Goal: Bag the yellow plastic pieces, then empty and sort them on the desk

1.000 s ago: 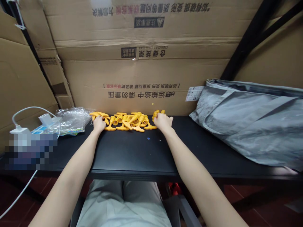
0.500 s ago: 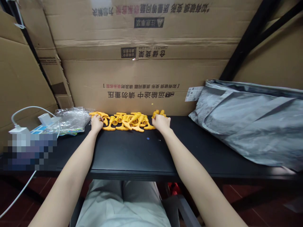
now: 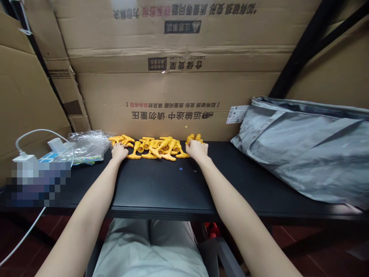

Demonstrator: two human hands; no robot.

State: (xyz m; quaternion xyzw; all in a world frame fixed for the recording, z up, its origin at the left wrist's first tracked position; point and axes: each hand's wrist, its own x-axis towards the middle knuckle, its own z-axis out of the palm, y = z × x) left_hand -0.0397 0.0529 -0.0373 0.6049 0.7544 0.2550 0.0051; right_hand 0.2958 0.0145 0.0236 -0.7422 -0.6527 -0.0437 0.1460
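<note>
Several yellow T-shaped plastic pieces (image 3: 163, 145) lie in a heap along the back of the black table (image 3: 161, 184). At the heap's left end, my left hand (image 3: 119, 151) is closed on orange-yellow pieces (image 3: 124, 139), its fingers bent over them. My right hand (image 3: 197, 149) is at the right end, with its fingers curled round yellow pieces (image 3: 194, 137) whose tops stick up behind it. The fingertips of my right hand are mostly hidden from view.
A clear plastic bag (image 3: 89, 144) lies left of my left hand, beside a white charger (image 3: 25, 163) with a cable. A large grey bag (image 3: 305, 150) takes up the right side. Cardboard (image 3: 173, 88) stands behind the table.
The fingers of my left hand have shifted, and the orange-yellow pieces there are turned differently, one now angled to the right. My right hand has hardly moved.
</note>
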